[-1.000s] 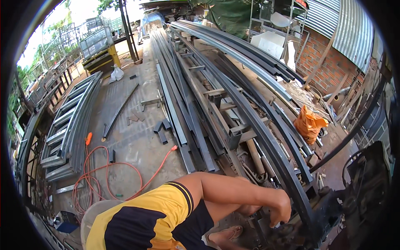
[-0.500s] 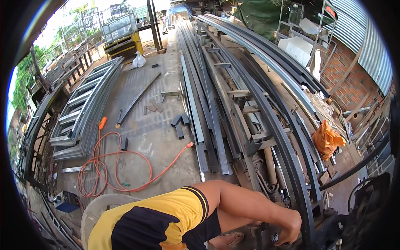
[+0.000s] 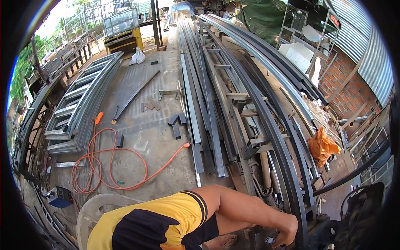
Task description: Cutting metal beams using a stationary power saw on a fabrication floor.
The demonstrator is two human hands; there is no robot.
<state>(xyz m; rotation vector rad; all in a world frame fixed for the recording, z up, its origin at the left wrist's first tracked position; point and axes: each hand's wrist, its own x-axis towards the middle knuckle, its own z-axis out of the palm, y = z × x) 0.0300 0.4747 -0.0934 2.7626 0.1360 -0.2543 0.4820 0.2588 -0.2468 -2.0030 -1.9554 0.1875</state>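
Observation:
My right arm, in a yellow sleeve with black trim, reaches from the lower edge toward the lower right. My right hand (image 3: 286, 234) is curled, knuckles up, at the near end of a long curved dark steel beam (image 3: 280, 146), beside a small metal part (image 3: 268, 240). What the fingers hold is hidden. A sandalled foot (image 3: 225, 240) shows under the arm. My left hand is out of the picture.
Long steel sections (image 3: 196, 96) and curved frames (image 3: 79, 104) lie along the concrete floor. An orange cord (image 3: 110, 166) coils at the left. A white plastic chair (image 3: 93, 210) stands below, an orange bag (image 3: 323, 146) lies at the right, and a dark machine (image 3: 358, 212) sits at the lower right.
The view has swung, so the floor and the cord sit further right and higher. My right arm stays stretched to the lower right, with the hand a little lower.

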